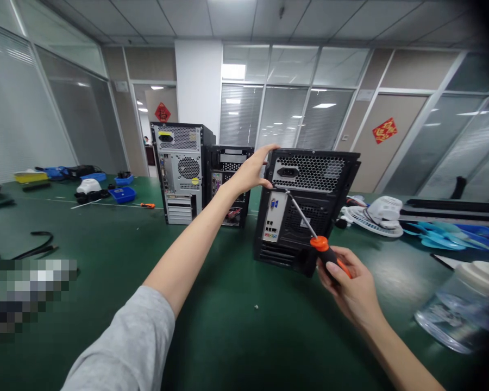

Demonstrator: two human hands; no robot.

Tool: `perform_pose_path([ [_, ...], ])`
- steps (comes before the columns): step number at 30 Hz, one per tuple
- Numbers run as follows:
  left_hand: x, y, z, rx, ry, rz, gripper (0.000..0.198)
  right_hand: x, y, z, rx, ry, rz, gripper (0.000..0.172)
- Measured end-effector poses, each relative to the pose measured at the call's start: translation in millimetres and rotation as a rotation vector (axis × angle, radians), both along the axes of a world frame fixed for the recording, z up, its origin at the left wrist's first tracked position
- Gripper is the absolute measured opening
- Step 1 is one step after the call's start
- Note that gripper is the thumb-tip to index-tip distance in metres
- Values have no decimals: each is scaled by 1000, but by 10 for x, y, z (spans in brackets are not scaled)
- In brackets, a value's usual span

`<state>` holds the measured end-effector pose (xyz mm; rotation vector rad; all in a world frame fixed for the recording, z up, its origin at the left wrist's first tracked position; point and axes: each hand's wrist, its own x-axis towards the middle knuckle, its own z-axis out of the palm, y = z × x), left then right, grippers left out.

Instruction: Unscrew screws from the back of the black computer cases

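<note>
A black computer tower stands on the green table with its back panel towards me, leaning slightly. My left hand grips its upper left edge, the thumb on the back panel and the fingers over the top. In my right hand is a screwdriver with an orange and black handle, my fingers wrapped round it. Its metal shaft points up and left, and the tip is at the back panel just under the power supply. Whether the tip sits in a screw is too small to tell.
Left of it stand a taller computer tower and a smaller black case. A clear plastic jar is near my right arm. White fan parts and blue fan blades lie behind it. Blue trays and another screwdriver lie far left.
</note>
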<state>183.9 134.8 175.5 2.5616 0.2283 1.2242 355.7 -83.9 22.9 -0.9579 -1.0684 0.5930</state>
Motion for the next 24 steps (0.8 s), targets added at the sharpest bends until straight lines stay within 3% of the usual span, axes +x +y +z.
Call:
perform_pose_path([
  [6, -6, -8, -4, -4, 25, 25, 83, 94, -45, 128, 25, 12, 0, 35],
  [10, -12, 13, -4, -9, 30, 23, 84, 176, -83, 261, 82, -73, -92, 33],
  [15, -26, 32, -18, -11, 4, 27, 86, 227, -126, 463, 311, -308, -410, 24],
  [19, -24, 67, -43, -24, -10, 13, 87, 142, -189, 649, 499, -725, -841, 25],
  [21, -19, 84, -56, -32, -16, 5, 87, 60, -207, 738, 496, -828, -881, 35],
  [24, -12, 92, -71, -45, -30, -4, 85, -82, -195, 856, 650, -904, -873, 48],
])
